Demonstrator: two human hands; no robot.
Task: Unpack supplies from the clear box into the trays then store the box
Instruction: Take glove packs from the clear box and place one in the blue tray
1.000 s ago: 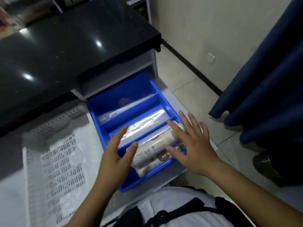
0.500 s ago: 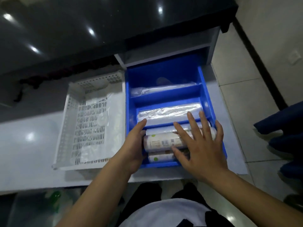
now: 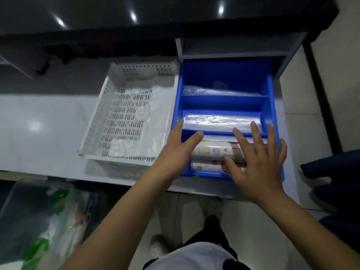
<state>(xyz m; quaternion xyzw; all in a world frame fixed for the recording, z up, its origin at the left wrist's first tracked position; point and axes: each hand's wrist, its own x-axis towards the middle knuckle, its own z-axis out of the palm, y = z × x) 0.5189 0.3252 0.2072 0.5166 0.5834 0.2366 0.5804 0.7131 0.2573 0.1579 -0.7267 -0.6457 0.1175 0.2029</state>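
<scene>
White surface (image 3: 39, 133) carrying blue tray (image 3: 271, 106) at 1 o'clock. Printed roll (image 3: 213, 151) lying in nearest compartment, long axis 9-to-3. Left hand (image 3: 178, 151) capping 9 end, right hand (image 3: 257, 162) pressing 3 end; both grips apart, fingers spread, equally near.

Both bare forearms reach up from the bottom edge toward twelve o'clock. The left hand (image 3: 180, 151) lies palm down, fingers together and straight, thumb spread toward one o'clock. The right hand (image 3: 259, 162) sits at three o'clock of it, palm down, fingers fanned apart and extended, thumb angled toward ten o'clock. Neither hand is closed.
</scene>
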